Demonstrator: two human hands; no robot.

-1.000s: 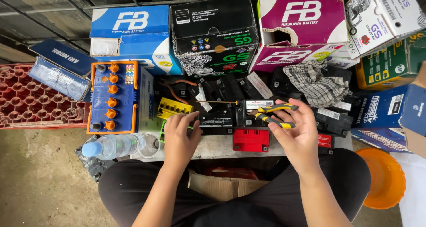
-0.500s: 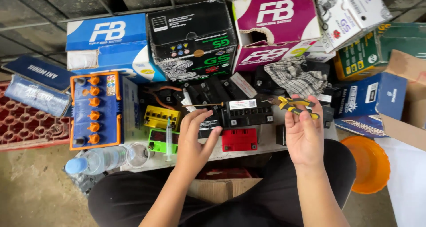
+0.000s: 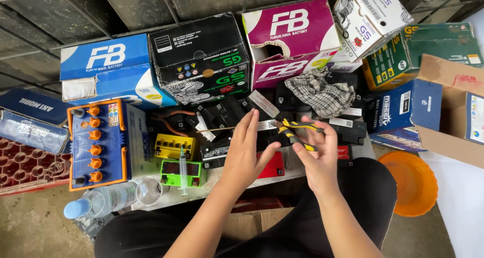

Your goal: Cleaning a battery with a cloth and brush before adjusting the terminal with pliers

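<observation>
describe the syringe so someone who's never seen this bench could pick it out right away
Start at the big blue battery with orange caps on the left of the bench. Just right of it, near the front edge, sits a small bright green battery below a yellow one. The syringe lies across the green one, a thin clear tube pointing away from the person, the only see-through slender thing among the blocky batteries.

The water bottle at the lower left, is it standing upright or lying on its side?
Lying on its side. The water bottle lies flat, its blue cap pointing left.

Syringe (image 3: 183, 163) left of pliers (image 3: 296, 133)
</observation>
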